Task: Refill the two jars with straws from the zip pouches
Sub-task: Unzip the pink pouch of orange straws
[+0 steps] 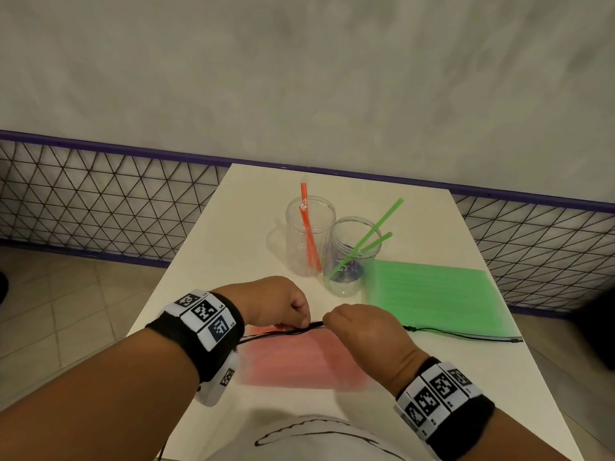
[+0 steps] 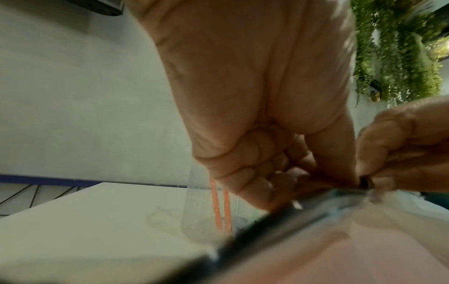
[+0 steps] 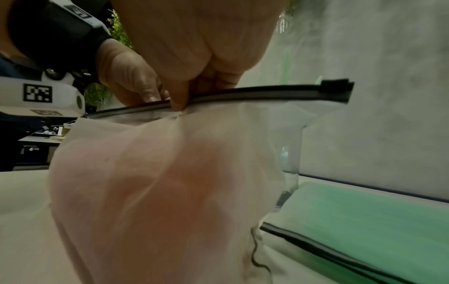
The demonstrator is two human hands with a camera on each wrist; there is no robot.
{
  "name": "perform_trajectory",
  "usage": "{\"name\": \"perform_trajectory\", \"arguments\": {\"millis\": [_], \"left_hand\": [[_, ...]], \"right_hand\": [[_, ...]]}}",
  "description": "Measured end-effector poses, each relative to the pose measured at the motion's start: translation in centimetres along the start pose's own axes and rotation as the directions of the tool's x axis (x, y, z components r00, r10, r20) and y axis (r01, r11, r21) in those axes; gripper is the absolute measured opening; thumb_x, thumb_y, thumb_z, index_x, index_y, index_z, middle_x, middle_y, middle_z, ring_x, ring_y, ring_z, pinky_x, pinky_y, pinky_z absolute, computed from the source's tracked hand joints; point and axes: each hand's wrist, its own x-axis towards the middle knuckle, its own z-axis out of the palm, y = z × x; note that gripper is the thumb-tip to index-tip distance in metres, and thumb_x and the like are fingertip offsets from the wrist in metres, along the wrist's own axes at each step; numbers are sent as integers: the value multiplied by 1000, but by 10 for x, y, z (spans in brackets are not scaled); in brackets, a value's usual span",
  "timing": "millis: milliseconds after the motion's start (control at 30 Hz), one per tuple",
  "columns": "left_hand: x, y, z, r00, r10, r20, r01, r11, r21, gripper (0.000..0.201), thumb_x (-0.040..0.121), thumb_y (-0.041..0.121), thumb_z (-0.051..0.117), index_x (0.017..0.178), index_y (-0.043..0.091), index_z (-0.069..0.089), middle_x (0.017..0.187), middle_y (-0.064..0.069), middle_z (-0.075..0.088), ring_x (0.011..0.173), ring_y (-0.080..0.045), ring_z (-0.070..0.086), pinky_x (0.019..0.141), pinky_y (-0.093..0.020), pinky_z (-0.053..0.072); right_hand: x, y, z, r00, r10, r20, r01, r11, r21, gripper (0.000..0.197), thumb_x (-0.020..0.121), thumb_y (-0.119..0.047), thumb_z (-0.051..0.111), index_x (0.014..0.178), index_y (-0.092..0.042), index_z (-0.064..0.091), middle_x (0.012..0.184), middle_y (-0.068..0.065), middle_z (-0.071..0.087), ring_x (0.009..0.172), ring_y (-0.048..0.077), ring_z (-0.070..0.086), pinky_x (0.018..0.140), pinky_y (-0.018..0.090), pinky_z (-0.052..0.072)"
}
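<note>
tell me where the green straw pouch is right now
In the head view the green straw pouch lies flat on the right side of the white table, just right of the jar with green straws, untouched by either hand.

jars (image 1: 332,251) block far side, left table (image 1: 233,234) bare

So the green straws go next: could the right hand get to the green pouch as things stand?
Probably yes: the green pouch lies flat, uncovered, just beyond the right hand, but that hand is pinching the red pouch.
</note>
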Motion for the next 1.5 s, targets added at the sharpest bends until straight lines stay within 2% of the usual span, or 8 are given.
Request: {"name": "perform_trajectory", "arguments": {"millis": [133,300,467,733,967,1133,1300,1500], "left_hand": [[4,-2,4,989,53,-138,-29,986,166,12,93,19,58,100,20,68,90,8,64,83,-9,56,66,-16,40],[14,10,-2,993,-5,-119,42,949,312,22,84,-2,57,87,19,60,99,4,55,89,-20,55,75,-26,44],[6,3,6,978,137,-159,-10,789,614,53,93,17,56,145,20,45,140,-3,45,126,-25,48,103,-34,40],[-13,-44,19,973,129,-190,9,805,593,101,80,-10,49,156,27,-6,158,5,-32,133,-22,39,96,-35,48],[-13,-51,24,953,120,-277,-93,990,110,23,88,28,72,110,33,66,152,4,36,128,-15,51,98,-19,38],[-19,-56,32,957,61,-283,-60,998,12,39,86,29,73,123,28,61,116,14,57,108,-4,52,80,-2,33],[-28,-83,36,985,-128,-116,125,992,-28,87,74,29,81,148,34,35,140,11,41,124,-10,47,100,-21,41],[-22,-76,42,992,-89,-85,79,990,-115,75,76,8,75,138,30,39,113,9,56,95,-8,58,67,-11,48]], "right_hand": [[4,-9,-5,999,-28,-31,30,998,55,17,77,-8,70,91,-12,63,96,5,64,81,22,57,70,30,43],[1,-24,-26,925,-75,372,-7,977,215,11,89,-16,54,94,-25,51,79,-3,62,63,15,47,56,26,33],[0,-27,-40,887,-80,456,-48,964,262,11,96,-19,49,100,-27,54,83,-2,64,71,19,57,60,31,42],[-1,-25,-42,700,-178,692,-50,954,296,5,88,-16,61,84,-14,62,83,1,61,72,16,48,57,22,30],[58,-37,-28,868,-37,495,-99,964,246,17,93,-18,54,104,-11,65,96,10,67,85,26,60,70,34,41],[67,-38,23,865,44,499,-245,906,345,50,86,-30,60,133,-22,45,119,4,61,106,22,58,86,42,50],[52,-21,33,816,100,569,-231,960,161,40,90,-41,54,126,-22,49,118,3,56,107,23,56,85,36,45],[53,-22,28,829,77,554,-209,962,179,32,87,-35,62,113,-19,52,110,0,53,99,20,57,79,32,44]]}}
